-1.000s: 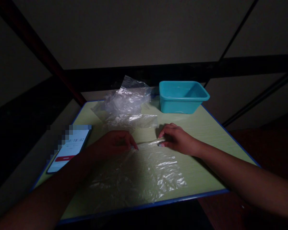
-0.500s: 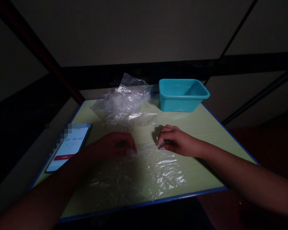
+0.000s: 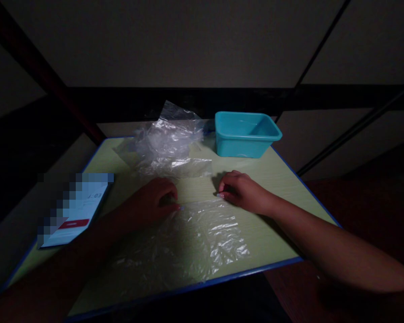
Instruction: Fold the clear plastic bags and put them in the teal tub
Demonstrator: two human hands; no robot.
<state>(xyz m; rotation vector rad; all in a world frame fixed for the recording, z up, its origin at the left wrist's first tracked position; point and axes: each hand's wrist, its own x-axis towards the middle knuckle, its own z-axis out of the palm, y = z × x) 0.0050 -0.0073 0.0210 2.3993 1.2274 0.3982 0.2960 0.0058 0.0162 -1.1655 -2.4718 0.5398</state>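
A clear plastic bag (image 3: 202, 237) lies spread flat over the front of the table, with creases that catch the light. At its far left edge, my left hand (image 3: 158, 197) pinches the film between thumb and fingers. My right hand (image 3: 240, 190) is closed on the far right corner of the same bag, its fingertips curled inward. Between the two hands the far edge runs fairly straight. The bag's near left part is dim in the shadow of my left arm.
Crumpled clear bags (image 3: 168, 139) are heaped at the back of the table (image 3: 269, 233). To their right stands a turquoise plastic basket (image 3: 244, 146). A phone (image 3: 77, 211) with a lit screen rests at the left edge, partly pixelated. A wall rises behind.
The whole view has shifted, so the table things appear farther left. Both hands stay at the bag's far edge, and that edge now looks straighter between them.
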